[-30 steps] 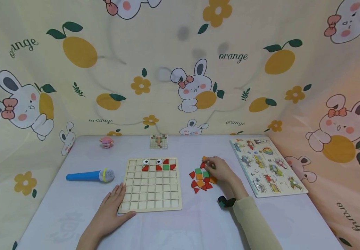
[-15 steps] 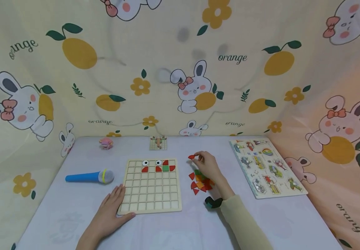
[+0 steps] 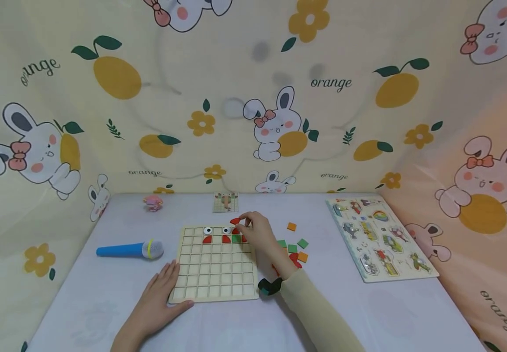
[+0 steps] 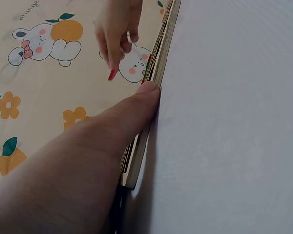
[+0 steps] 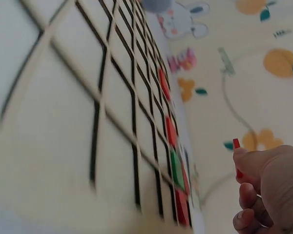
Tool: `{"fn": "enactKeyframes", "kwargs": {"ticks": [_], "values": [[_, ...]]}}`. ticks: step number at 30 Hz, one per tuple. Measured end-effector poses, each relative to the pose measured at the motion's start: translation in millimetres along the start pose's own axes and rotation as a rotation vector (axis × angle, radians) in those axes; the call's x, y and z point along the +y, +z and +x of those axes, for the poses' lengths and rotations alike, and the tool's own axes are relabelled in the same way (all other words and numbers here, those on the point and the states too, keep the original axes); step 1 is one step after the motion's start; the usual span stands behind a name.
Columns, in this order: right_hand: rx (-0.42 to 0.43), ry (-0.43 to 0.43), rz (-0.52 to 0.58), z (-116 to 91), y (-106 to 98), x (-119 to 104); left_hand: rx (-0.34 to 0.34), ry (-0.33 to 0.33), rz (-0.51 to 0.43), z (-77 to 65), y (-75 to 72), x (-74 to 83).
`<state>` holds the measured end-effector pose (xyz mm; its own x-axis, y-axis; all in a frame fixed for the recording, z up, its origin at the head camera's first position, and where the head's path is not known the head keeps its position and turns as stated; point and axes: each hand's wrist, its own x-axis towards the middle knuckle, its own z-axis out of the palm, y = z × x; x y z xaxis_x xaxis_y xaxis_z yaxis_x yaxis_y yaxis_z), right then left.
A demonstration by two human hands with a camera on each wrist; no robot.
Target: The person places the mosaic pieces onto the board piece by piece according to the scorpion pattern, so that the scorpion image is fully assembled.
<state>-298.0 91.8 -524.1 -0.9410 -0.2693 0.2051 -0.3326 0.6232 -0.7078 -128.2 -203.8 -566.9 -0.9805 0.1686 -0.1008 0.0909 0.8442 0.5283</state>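
My right hand [image 3: 256, 234] pinches a red quarter-round tile [image 3: 235, 221] between thumb and fingertips, over the far right corner of the wooden grid board [image 3: 218, 274]. In the right wrist view the red tile [image 5: 237, 156] sticks out edge-on from the fingers, above the board. Set into the far rows are two eye tiles [image 3: 208, 230], several red tiles [image 3: 207, 239] and a green square tile [image 3: 235, 238], partly covered by the right hand. My left hand [image 3: 156, 293] lies with straight fingers along the board's near left corner, its thumb [image 4: 146, 90] against the near edge.
Loose green, orange and red tiles [image 3: 303, 257] lie right of the board, some behind the right wrist. A picture card [image 3: 225, 202] and pink toy [image 3: 153, 203] sit at the back. A blue toy microphone [image 3: 125, 250] is left; a picture puzzle board [image 3: 383, 239] is right.
My right hand has picked the red tile from the loose pile and carried it left to the board's far right corner. The left hand stays at the board.
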Motion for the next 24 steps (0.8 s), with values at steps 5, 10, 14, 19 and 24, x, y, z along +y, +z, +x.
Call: {"fn": "enactKeyframes", "kwargs": {"ticks": [5, 10, 14, 19, 24], "values": [[-0.035, -0.056, 0.003, 2.5, 21.5, -11.2, -0.008, -0.005, 0.004, 2.4, 0.2, 1.1], [-0.037, -0.074, -0.013, 5.6, 38.6, -21.8, -0.004, -0.004, 0.003, 1.8, 0.6, 0.2], [-0.059, -0.070, -0.032, 8.2, 47.2, -31.5, -0.018, -0.017, -0.001, -0.2, 0.8, 0.0], [-0.071, -0.051, -0.061, 12.5, 55.8, -41.8, -0.016, -0.011, 0.002, 0.0, 0.3, 0.4], [-0.082, -0.048, -0.133, 17.3, 67.3, -46.3, 0.001, 0.003, -0.010, 0.9, -0.4, 2.4]]}}
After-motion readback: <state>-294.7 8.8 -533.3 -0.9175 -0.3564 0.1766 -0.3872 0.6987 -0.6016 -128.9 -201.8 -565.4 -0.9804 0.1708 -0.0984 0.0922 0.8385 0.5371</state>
